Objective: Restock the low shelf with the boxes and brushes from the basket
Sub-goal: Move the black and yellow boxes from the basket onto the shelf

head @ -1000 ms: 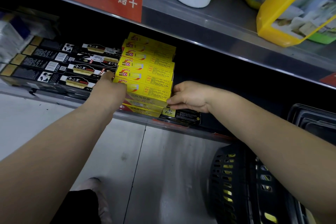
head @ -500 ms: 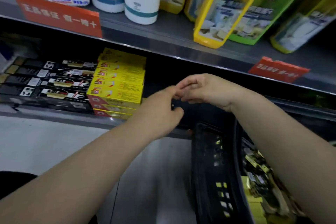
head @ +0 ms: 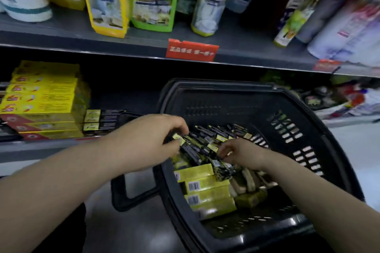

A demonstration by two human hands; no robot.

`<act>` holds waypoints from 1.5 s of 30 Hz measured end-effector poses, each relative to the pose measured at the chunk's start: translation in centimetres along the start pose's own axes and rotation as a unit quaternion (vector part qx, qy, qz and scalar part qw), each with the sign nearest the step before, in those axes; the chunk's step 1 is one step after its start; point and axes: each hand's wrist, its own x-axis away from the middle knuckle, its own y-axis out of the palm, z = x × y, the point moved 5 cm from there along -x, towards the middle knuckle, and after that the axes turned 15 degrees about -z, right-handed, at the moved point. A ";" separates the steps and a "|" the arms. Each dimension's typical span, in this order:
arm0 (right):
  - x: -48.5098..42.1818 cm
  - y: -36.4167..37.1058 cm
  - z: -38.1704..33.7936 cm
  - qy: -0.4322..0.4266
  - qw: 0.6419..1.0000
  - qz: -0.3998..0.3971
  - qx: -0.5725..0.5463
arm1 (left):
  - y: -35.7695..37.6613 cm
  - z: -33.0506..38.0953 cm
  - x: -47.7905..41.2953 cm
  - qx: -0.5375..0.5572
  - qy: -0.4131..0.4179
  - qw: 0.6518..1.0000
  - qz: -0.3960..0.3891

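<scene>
A black plastic basket (head: 320, 150) stands on the floor in front of the low shelf (head: 51, 146). Inside lie several slim black boxes (head: 207, 139), yellow boxes (head: 205, 189) and pale brushes (head: 246, 181). My left hand (head: 152, 139) reaches over the basket's left rim, its fingers curled round the yellow-tipped end of one slim black box (head: 178, 139). My right hand (head: 238, 154) is down among the black boxes with its fingers curled onto them. On the shelf, a stack of yellow boxes (head: 45, 98) stands at the left with two black boxes (head: 104, 121) beside it.
The basket's handle (head: 131, 195) hangs down on its left side above the grey floor. The upper shelf (head: 123, 47) carries white bottles, yellow and green packs and a red price tag (head: 191, 50). More packaged goods lie on the low shelf at the right (head: 339, 100).
Both hands have left the shelf and moved right and down into the basket. The view has swung right, bringing the basket into the middle.
</scene>
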 end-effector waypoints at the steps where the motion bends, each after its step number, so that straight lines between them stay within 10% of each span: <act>1: -0.8 0.6 1.3 0.026 0.999 -0.011 0.023 | 0.3 0.0 -0.4 -0.005 -0.005 1.000 -0.013; 6: -6.8 2.6 1.6 0.067 0.981 -0.059 0.172 | 1.4 -0.5 -3.6 0.062 -0.022 0.998 -0.011; 15: -16.0 3.7 -4.4 0.055 0.971 0.093 0.211 | 0.9 -0.8 -6.3 0.116 -0.042 0.992 0.010; 22: -6.0 -1.1 -4.8 -0.052 0.996 0.064 -0.015 | 3.6 -0.9 -8.0 0.318 -0.147 0.937 0.001; 30: -0.2 -4.1 -5.1 -0.185 0.912 0.103 -0.350 | 7.0 0.1 -9.3 0.544 -0.125 0.829 0.015; 34: -3.7 -6.0 -0.1 -0.031 0.978 0.184 -0.095 | 7.8 -0.7 -9.7 0.600 -0.146 0.786 0.008; 37: -6.9 -4.0 4.5 0.102 0.984 0.086 0.117 | 8.1 -0.9 -9.9 0.615 -0.144 0.776 0.002; 45: -8.5 -2.2 4.6 0.086 0.954 0.157 0.240 | 8.3 -0.8 -10.3 0.610 -0.149 0.779 0.005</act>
